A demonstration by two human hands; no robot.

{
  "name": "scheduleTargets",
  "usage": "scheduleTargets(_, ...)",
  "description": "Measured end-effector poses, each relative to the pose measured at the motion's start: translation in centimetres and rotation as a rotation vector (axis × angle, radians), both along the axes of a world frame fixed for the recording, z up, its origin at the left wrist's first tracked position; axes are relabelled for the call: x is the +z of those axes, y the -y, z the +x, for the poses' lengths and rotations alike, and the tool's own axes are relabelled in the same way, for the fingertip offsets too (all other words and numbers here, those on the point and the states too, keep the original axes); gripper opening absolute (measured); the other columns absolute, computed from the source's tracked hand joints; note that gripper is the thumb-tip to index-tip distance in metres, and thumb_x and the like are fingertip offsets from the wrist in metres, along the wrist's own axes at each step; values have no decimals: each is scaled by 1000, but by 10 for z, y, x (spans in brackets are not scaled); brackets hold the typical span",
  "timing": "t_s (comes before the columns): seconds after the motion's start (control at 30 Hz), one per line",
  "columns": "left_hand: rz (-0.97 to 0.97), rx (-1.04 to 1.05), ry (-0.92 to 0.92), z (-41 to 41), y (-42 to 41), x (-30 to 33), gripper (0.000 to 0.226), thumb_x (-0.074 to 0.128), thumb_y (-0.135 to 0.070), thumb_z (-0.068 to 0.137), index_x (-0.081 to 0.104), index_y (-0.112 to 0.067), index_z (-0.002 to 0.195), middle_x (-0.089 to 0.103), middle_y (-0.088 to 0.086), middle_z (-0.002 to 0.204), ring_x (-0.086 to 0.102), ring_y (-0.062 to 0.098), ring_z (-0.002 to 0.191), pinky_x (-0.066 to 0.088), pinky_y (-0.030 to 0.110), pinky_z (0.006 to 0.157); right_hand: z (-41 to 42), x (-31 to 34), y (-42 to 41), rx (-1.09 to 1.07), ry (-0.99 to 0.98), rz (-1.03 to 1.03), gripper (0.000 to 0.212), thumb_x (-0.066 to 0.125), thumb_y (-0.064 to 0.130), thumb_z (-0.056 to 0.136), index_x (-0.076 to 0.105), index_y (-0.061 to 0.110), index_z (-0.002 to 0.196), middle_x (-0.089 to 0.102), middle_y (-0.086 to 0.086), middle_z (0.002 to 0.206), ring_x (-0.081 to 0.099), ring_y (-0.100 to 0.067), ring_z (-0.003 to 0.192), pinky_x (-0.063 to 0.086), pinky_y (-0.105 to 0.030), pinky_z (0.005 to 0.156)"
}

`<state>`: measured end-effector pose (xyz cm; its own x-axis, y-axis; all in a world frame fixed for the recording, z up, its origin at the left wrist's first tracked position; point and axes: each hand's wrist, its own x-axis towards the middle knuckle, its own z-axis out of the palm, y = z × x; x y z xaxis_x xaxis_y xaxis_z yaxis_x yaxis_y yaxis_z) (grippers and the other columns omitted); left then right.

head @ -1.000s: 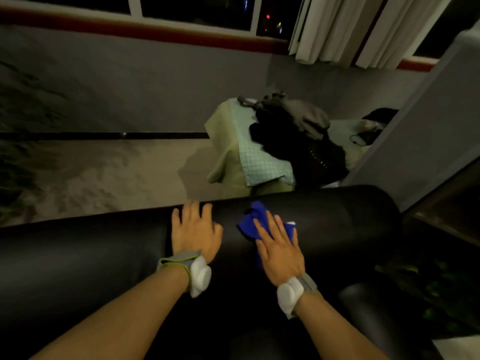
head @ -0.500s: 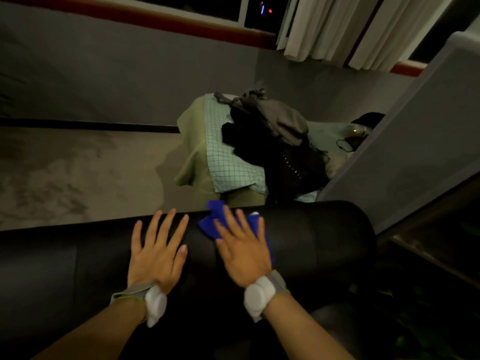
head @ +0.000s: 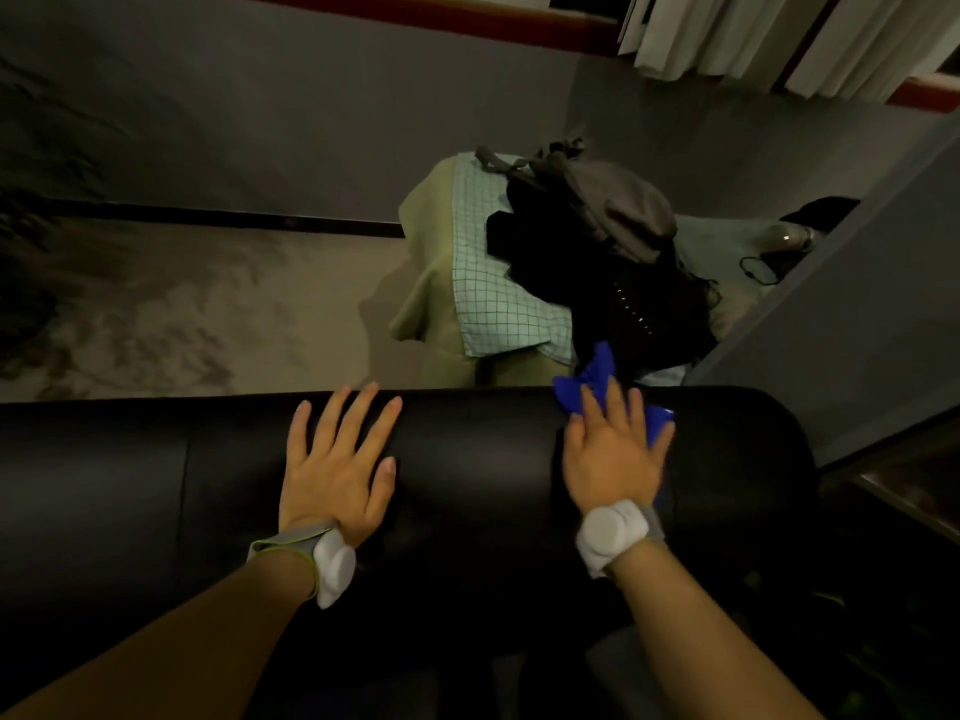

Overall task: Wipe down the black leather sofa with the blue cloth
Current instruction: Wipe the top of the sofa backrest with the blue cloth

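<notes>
One crumpled blue cloth [head: 597,379] is lying on the rounded top of the black leather sofa [head: 478,439], the right hand [head: 613,459] pressing it flat with straight fingers; the left hand [head: 337,470] is resting spread-fingered beside it, holding nothing.

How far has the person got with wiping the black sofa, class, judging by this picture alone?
Done: nothing can be confirmed; the leather shows no visible wiped patch. In hand: the right hand presses the blue cloth flat on the sofa back's top, while the left hand rests flat beside it. Left: presumably the back's other stretches and the seat.
</notes>
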<state>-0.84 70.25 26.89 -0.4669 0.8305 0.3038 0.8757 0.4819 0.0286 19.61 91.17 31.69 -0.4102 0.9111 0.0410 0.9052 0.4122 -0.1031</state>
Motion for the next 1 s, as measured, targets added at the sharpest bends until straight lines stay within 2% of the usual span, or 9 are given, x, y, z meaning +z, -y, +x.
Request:
scheduleTargets(0.2, 15, 6, -33, -4, 1, -8, 66, 33, -44, 91, 26, -29, 156, 29, 3, 160, 26, 29, 147, 15, 57, 118, -58, -1, 86, 609, -39, 71, 52, 43, 42, 88, 52, 33, 139, 35, 4, 156, 31, -23, 144, 18, -59, 116)
scheduleTargets(0.27, 27, 8, -31, 0, -1, -6, 66, 34, -44, 91, 27, -29, 155, 29, 3, 160, 27, 30, 147, 14, 57, 119, -49, 2, 73, 683, -43, 49, 51, 45, 43, 89, 50, 36, 140, 37, 6, 155, 32, -19, 144, 20, -55, 116)
scheduleTargets(0.43, 33, 9, -28, -3, -2, -6, 65, 31, -45, 92, 28, -30, 155, 27, 3, 161, 26, 31, 147, 14, 58, 118, 11, 11, -9, 174, -71, -8, 49, 47, 41, 95, 45, 39, 144, 31, 6, 158, 22, -17, 148, 14, -50, 119)
scheduleTargets(0.53, 43, 3, -22, -1, -1, -5, 64, 33, -45, 92, 32, -28, 154, 28, 5, 160, 26, 31, 147, 14, 58, 118, 14, 11, -17, -64, -111, -39, 48, 46, 37, 97, 44, 34, 145, 29, 4, 159, 20, -19, 148, 11, -54, 119)
scheduleTargets(0.6, 39, -1, -14, -1, -2, -3, 64, 35, -44, 92, 33, -27, 153, 28, 5, 160, 26, 32, 147, 14, 58, 118, -7, 7, 7, -20, -77, 25, 48, 48, 36, 94, 47, 33, 143, 31, 4, 158, 27, -19, 146, 11, -56, 118)
scheduleTargets(0.7, 30, -2, -18, -4, -1, -5, 64, 34, -44, 91, 34, -26, 153, 29, 6, 159, 27, 32, 146, 14, 58, 118, -40, 1, 61, 271, -115, 119, 46, 53, 37, 88, 60, 31, 132, 42, 4, 152, 41, -22, 139, 22, -59, 115)
scheduleTargets(0.83, 60, -11, -26, -2, -1, -5, 63, 32, -44, 93, 34, -25, 153, 32, 8, 158, 29, 33, 145, 15, 59, 118, -35, -9, 80, 594, -56, 97, 48, 46, 43, 93, 49, 38, 140, 27, 10, 159, 29, -19, 145, 16, -56, 118)
scheduleTargets(0.9, 61, -11, -15, -3, -1, -6, 63, 31, -44, 93, 34, -25, 153, 33, 8, 157, 29, 33, 145, 14, 59, 118, -12, -10, 59, 563, -11, 105, 51, 44, 48, 94, 41, 42, 145, 24, 9, 160, 23, -18, 148, 12, -57, 118)
scheduleTargets(1.0, 52, -15, -6, -4, 0, -5, 62, 30, -45, 94, 33, -25, 153, 32, 8, 157, 27, 33, 146, 13, 59, 118, 31, -3, 13, 230, 10, 32, 52, 42, 52, 97, 32, 44, 148, 16, 9, 162, 9, -18, 151, 2, -59, 117)
